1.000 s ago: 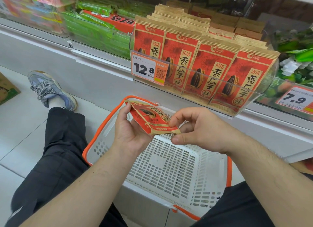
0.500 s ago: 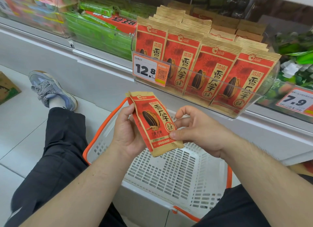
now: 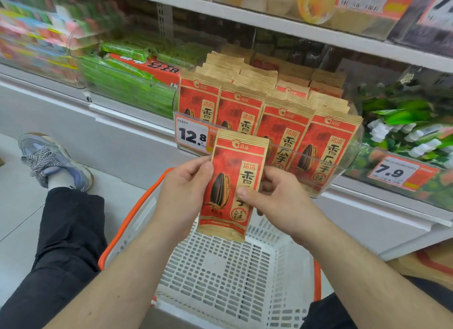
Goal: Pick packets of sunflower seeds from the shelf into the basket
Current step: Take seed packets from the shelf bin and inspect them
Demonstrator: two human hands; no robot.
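- A red-and-tan packet of sunflower seeds [image 3: 232, 189] stands upright in the air, printed face to the camera, directly above the basket and in front of the shelf's front edge.
- The left hand [image 3: 182, 193] grasps the packet's left edge, thumb pressed on its face and fingers curled behind it.
- The right hand [image 3: 277, 201] pinches the packet's right edge, thumb across the lower part of the face and fingers folded behind.
- The basket [image 3: 235, 279], white slotted plastic with an orange rim, sits on the floor between the person's legs; its visible bottom holds nothing, and the packet's lower edge hangs over its far wall.
- More packets of the same kind [image 3: 284, 122] stand in four front rows, with further rows behind, inside a clear bin [image 3: 343, 166] at the front edge of the shelf [image 3: 137, 122].
- A price tag reading 12.8 [image 3: 192, 137] is fixed to the bin's left front corner, partly hidden by the held packet's top left corner.
- Green-wrapped packs [image 3: 127, 83] fill the bin to the left along the same shelf; green and white goods [image 3: 402, 122] lie to the right above a tag reading 7.9 [image 3: 392, 173].
- A blue-grey sneaker [image 3: 54, 162] and a black trouser leg [image 3: 63, 243] rest on the tiled floor at left.
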